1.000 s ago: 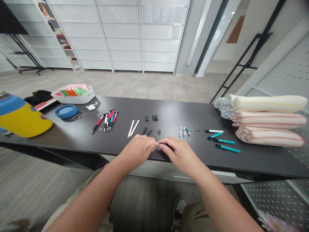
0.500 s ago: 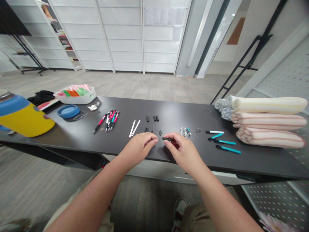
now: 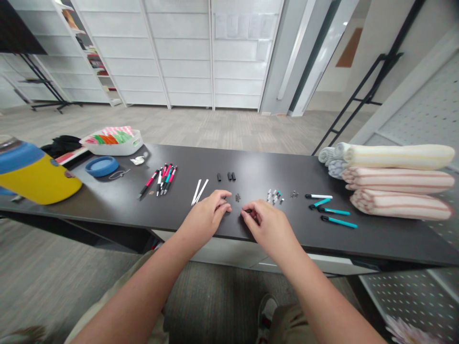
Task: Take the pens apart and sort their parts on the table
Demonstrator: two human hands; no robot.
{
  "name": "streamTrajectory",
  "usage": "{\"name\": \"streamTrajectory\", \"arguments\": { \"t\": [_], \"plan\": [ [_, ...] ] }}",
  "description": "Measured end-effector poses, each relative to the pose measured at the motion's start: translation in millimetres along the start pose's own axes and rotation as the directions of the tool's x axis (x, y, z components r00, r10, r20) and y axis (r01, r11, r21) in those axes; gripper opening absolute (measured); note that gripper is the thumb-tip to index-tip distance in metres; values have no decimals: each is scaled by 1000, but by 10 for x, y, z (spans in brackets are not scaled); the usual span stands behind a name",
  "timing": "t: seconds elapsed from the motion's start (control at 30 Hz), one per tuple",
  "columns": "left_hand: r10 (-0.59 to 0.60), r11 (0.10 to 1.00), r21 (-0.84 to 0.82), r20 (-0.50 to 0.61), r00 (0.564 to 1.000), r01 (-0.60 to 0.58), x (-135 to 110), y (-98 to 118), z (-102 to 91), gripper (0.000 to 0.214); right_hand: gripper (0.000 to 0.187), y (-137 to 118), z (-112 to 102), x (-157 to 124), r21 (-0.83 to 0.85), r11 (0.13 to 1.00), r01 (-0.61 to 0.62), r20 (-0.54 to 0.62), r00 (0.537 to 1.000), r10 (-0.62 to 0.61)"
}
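Rods [image 3: 196,192], sleeves [image 3: 230,176], dark bits [image 3: 238,197], pale tips [image 3: 275,194]: lay in separate groups on the desk [image 3: 287,167], presumably so that like parts stayed together.
Left hand [image 3: 208,212]: forefinger and thumb stood parted, near the dark bits.
Right hand [image 3: 264,217]: thumb and fingertips pinched a piece [image 3: 248,210], likely for fine control, above the desk's near side.
Piece: looked black and small, mostly hidden by fingers.

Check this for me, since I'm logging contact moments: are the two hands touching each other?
No, a strip of dark tabletop shows between the left hand and the right hand.
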State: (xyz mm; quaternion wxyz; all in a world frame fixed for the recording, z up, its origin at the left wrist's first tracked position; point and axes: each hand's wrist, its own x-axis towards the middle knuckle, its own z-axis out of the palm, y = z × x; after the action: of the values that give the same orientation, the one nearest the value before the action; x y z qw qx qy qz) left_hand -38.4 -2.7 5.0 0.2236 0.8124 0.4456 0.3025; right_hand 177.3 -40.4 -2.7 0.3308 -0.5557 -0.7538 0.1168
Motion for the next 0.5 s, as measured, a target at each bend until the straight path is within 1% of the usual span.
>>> {"name": "streamTrajectory", "arguments": {
  "t": [0.07,0.17,0.27,0.43,0.5],
  "plan": [
    [-60,998,-36,-23,998,59,-7,21,-8,19,9,-2,-6,-1,-24,999,36,-9,999,-36],
    [-73,997,-37,-35,997,72,-9,32,-14,10,12,5,-22,-12,-48,997,65,-30,997,-67],
    [-32,999,-19,-43,999,32,-6,20,-9,11,12,24,-42,-19,-81,994,75,-13,997,-76],
    [44,998,47,-41,998,-42,1,-26,6,20,10,41,-73,-10,-82,994,78,2,997,-78],
    [71,996,59,-46,996,-68,3,-38,10,23,11,45,-63,-8,-118,991,64,8,998,-63]
  ]
}}
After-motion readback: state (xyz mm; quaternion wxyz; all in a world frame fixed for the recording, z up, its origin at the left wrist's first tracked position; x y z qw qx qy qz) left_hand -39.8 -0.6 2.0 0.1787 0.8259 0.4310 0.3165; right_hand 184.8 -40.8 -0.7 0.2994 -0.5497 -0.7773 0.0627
